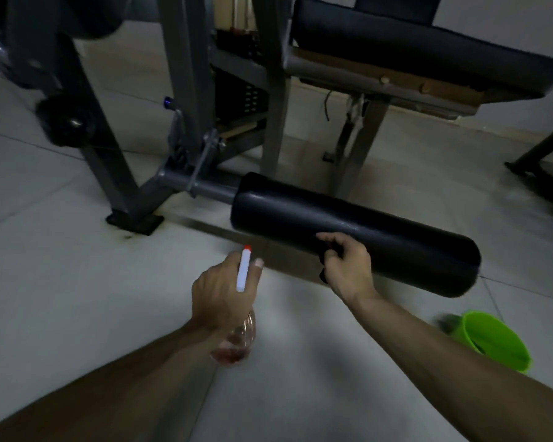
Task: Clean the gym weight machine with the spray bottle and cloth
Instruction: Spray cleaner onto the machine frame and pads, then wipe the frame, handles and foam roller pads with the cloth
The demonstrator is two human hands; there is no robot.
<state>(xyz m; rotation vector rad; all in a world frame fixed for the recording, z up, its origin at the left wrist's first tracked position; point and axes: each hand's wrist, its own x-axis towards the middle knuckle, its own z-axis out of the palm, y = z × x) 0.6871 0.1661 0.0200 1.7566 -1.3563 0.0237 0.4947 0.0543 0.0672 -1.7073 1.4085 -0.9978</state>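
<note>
Right hand (344, 266) grips dark cloth (326, 253) against roller pad (348, 231).

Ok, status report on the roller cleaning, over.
Left grip holds spray bottle, nozzle toward roller. Right grip holds dark cloth against roller's near side. Green bucket on floor at right, not in the way.

spray bottle (243, 277): clear body, some reddish liquid at the bottom, white head with an orange tip aimed at 12 o'clock, sits at 6 o'clock
cloth (323, 273): dark, bunched, pressed on the roller pad (364, 231) I think, 5 o'clock
weight machine (186, 59): grey steel frame, black foam roller, seat at 1 o'clock
</note>
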